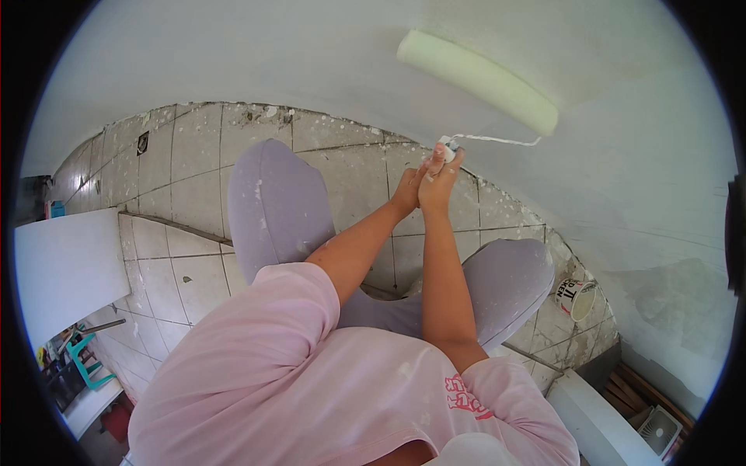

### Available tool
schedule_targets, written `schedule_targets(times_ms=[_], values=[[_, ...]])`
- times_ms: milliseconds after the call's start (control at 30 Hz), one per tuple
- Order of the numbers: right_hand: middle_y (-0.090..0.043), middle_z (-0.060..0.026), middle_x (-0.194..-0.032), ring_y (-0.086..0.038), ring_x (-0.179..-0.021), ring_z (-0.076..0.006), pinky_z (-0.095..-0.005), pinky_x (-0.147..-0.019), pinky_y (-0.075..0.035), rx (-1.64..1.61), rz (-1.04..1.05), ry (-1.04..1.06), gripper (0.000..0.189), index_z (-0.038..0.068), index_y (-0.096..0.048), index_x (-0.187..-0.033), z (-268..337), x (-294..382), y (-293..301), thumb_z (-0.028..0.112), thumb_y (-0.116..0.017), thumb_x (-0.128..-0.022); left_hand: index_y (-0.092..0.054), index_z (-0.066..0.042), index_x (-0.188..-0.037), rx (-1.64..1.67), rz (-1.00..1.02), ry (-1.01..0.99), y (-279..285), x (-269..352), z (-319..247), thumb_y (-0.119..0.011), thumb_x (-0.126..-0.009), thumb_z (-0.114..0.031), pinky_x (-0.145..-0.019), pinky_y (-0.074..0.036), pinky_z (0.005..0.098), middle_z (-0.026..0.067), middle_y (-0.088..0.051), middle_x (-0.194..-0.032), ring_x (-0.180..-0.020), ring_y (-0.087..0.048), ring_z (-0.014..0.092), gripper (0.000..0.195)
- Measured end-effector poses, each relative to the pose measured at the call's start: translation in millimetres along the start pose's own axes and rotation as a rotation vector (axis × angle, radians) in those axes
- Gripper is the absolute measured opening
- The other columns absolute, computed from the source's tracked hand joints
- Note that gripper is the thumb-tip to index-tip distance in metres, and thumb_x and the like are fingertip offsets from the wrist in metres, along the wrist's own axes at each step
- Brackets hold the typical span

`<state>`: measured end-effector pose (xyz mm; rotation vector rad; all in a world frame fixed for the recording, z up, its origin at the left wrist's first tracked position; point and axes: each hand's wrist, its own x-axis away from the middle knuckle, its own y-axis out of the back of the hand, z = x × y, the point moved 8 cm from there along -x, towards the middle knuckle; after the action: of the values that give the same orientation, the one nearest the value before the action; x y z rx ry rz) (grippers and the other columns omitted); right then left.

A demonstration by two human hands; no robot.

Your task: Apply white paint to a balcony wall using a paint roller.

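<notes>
A paint roller with a long pale yellow-green cover [481, 83] lies against the white wall [245, 52], slanting down to the right. Its thin, paint-coated wire frame [501, 139] bends back to a white handle [447, 152]. My right hand [438, 185] is closed around that handle, and paint marks its fingers. Close beside it, my left hand [408, 189] also grips the handle, pressed against the right one. Most of the handle is hidden inside both hands. My knees are bent wide apart on either side of my forearms.
Paint-spattered tiles [344, 175] meet the wall's base. A paper bucket [577, 300] with printing stands beyond my right knee. A white panel [70, 256] and a teal plastic stool [87, 367] are at left. Wooden boards [626, 396] and a grey vented thing [660, 430] lie lower right.
</notes>
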<state>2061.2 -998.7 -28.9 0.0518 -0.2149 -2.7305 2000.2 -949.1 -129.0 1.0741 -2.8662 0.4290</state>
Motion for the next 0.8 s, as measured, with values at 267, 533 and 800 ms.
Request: schedule_targets(times_ms=[267, 533, 800], values=[[-0.061, -0.0262, -0.083, -0.061, -0.075, -0.0392, -0.0436, -0.068, -0.047, 0.185, -0.016, -0.117, 0.061, -0.004, -0.036, -0.119, -93, 47, -27, 0.052, -0.043, -0.098, -0.069, 0.005, -0.082, -0.477, -0.032, 0.365, 67, 33, 129, -0.020, -0.087, -0.078, -0.077, -0.048, 0.0426, 0.0258, -0.065, -0.073, -0.081, -0.066, 0.036, 0.097], [-0.060, -0.0282, -0.099, -0.061, -0.092, -0.0378, -0.0411, -0.083, -0.046, 0.166, -0.035, -0.157, 0.069, -0.008, -0.031, -0.133, -51, 26, -8, 0.052, -0.037, -0.099, -0.070, 0.001, -0.080, -0.574, -0.228, 0.484, 37, 30, 27, -0.024, -0.088, -0.076, -0.077, -0.046, 0.0464, 0.0310, -0.064, -0.078, -0.086, -0.064, 0.043, 0.090], [-0.058, -0.0170, -0.091, -0.055, -0.082, -0.0260, -0.0362, -0.077, -0.045, 0.029, -0.031, 0.176, 0.059, -0.004, -0.040, -0.116, 86, -25, 15, 0.051, -0.045, -0.097, -0.064, 0.002, -0.067, -0.265, -0.094, 0.105, -28, -29, -85, -0.029, -0.091, -0.071, -0.069, -0.045, 0.0480, 0.0291, -0.057, -0.065, -0.071, -0.062, 0.043, 0.084]])
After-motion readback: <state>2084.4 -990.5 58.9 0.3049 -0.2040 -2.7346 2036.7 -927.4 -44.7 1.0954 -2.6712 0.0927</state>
